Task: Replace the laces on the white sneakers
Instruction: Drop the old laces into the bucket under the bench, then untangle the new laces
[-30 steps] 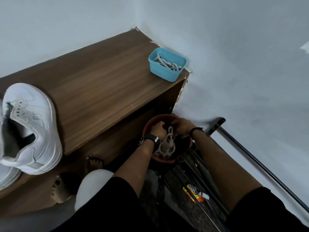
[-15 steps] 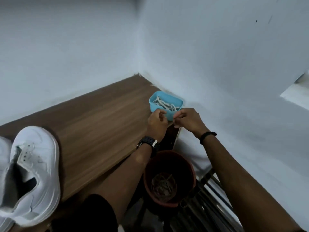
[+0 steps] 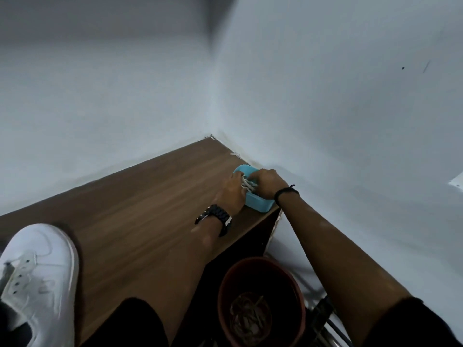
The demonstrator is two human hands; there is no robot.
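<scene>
Both hands, left hand and right hand, grip white laces over the blue box, probably taking replacements.

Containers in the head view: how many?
2. A blue tub at the shelf's far right corner, both hands at it; a brown pot below on the floor. Others may be out of frame.
</scene>
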